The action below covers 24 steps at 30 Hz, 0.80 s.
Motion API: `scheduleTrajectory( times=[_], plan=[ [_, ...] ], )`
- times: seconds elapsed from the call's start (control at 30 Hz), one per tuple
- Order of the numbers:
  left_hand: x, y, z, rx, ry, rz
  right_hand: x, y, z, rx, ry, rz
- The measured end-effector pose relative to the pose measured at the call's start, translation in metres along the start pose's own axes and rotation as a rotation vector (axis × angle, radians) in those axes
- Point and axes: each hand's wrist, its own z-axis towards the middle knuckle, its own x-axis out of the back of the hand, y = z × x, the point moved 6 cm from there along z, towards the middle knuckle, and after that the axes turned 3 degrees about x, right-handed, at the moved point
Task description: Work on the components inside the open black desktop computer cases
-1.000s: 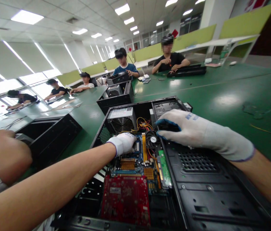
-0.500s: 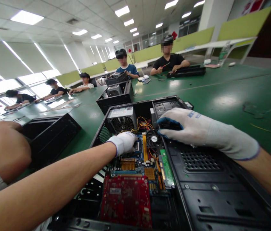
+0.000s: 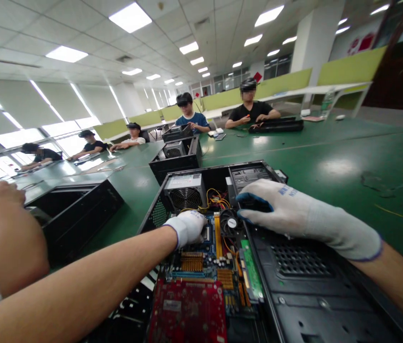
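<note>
An open computer case (image 3: 273, 286) lies in front of me with its inside facing up. My left hand (image 3: 189, 227), in a white glove, reaches in to the processor socket (image 3: 207, 234) on the blue motherboard (image 3: 196, 267). Its fingers are curled closed, and whatever they grip is hidden. On the case's black metal side rests my right hand (image 3: 280, 207), gloved in white with blue fingers, thumb and fingers apart. Close to it sits a round cooling fan (image 3: 229, 222). The power supply (image 3: 185, 190) is behind my left hand, and a red expansion card (image 3: 189, 312) lies nearer me.
Another person's bare hand (image 3: 5, 228) is at the left beside a black case (image 3: 83, 214). A further open case (image 3: 176, 155) stands beyond mine on the green table (image 3: 337, 190). Several people sit around it. Thin wire (image 3: 401, 215) lies at the right.
My view has tilted up, so the case and both my hands appear lower. My hands keep their places on the case. The neighbour's hand at the left has shifted slightly.
</note>
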Motion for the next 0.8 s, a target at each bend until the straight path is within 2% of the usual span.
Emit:
scheduleTrajectory(
  times=[0.2, 0.57, 0.8],
  plan=[
    [-0.0001, 0.0007, 0.0001, -0.005, 0.002, 0.004, -0.0009, 0.0021, -0.001, -0.004, 0.025, 0.016],
    [-0.0091, -0.0056, 0.0071, -0.033, -0.008, -0.002, -0.0035, 0.0066, -0.0015, -0.064, -0.019, 0.029],
    [-0.0077, -0.0051, 0.0071, -0.056, -0.012, -0.015, -0.0029, 0.0054, -0.001, -0.064, -0.03, 0.032]
  ],
)
